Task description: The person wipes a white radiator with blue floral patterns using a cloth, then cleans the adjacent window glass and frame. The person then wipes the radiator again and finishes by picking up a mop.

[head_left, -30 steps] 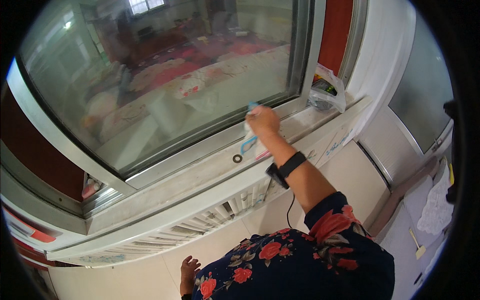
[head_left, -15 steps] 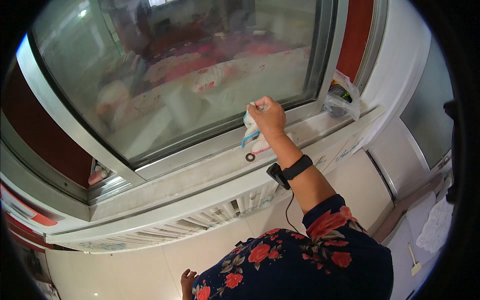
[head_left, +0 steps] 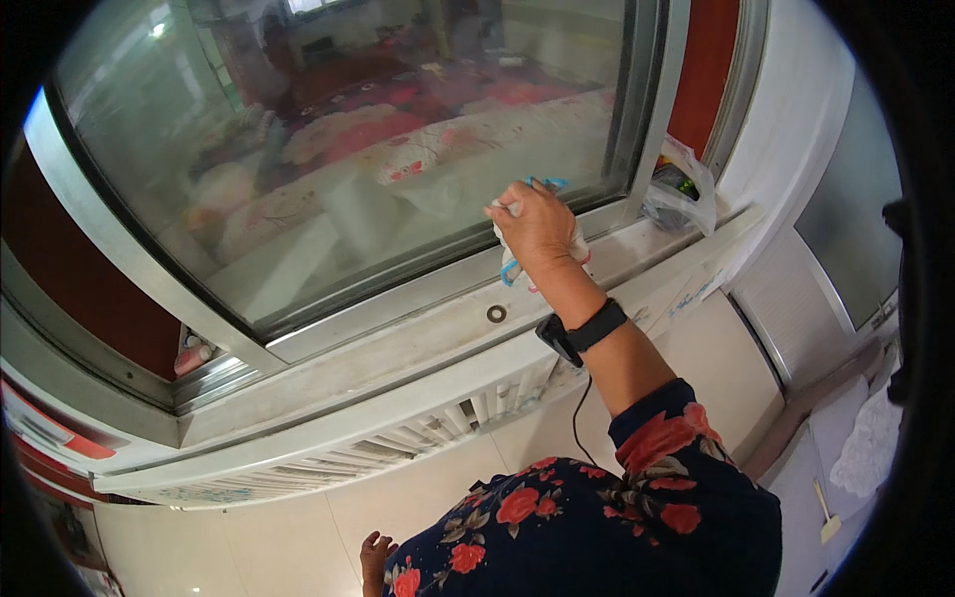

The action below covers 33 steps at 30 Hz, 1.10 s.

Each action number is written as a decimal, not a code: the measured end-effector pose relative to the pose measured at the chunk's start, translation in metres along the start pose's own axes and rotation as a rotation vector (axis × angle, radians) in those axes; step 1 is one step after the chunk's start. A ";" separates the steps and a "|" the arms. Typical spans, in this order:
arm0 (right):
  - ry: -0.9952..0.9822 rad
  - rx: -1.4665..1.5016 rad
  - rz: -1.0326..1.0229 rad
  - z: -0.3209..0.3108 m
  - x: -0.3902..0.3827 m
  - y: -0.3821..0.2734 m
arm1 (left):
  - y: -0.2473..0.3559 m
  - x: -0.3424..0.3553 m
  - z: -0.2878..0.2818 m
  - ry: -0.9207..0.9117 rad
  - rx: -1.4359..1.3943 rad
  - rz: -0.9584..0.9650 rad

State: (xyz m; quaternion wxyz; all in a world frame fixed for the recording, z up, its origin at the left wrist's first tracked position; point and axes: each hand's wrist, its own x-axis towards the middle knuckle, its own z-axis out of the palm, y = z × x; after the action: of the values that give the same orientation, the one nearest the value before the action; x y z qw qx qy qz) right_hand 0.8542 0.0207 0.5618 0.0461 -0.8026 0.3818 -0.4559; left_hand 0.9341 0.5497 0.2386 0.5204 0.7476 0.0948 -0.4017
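Observation:
My right hand (head_left: 537,224) is closed on a white cloth (head_left: 580,251) with blue and red edging, against the lower part of the glass pane (head_left: 338,149) in its metal frame. Below the hand, a small dark ring (head_left: 495,313) lies on the pale window sill (head_left: 418,333). A black band with a small device (head_left: 582,333) and a wire is on my right wrist. My left hand (head_left: 376,557) hangs low at the bottom edge, fingers loosely apart, holding nothing that I can see.
A plastic bag (head_left: 681,194) sits at the sill's right end. Pink items (head_left: 192,356) lie in the left corner. Below the sill runs a white radiator cover (head_left: 348,458). On the right are a frosted panel door (head_left: 851,209) and light cushions with a white lace cover (head_left: 860,448).
My right hand has risen slightly from a second ago, most recently shifting a little right along the glass with the cloth bunched in it. The view has shifted a little. My left hand stays low.

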 end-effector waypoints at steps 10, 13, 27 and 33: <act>-0.015 -0.049 -0.079 -0.005 0.002 -0.003 | 0.045 -0.024 0.024 -0.035 0.020 0.038; -0.030 -0.034 -0.012 -0.008 0.003 0.006 | 0.046 -0.023 0.023 -0.009 0.065 0.028; 0.322 0.247 -0.874 0.030 -0.012 -0.128 | -0.005 0.053 -0.008 -0.070 -0.038 0.066; 0.315 0.074 -1.027 0.049 -0.014 -0.091 | -0.022 0.065 -0.024 -0.069 0.060 0.055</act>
State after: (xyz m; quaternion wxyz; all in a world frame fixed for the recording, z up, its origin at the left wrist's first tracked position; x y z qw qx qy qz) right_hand 0.9393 0.0805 0.5615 -0.2123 -0.8057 -0.0740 -0.5480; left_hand 0.9766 0.5622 0.1810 0.5114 0.7509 0.0442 -0.4154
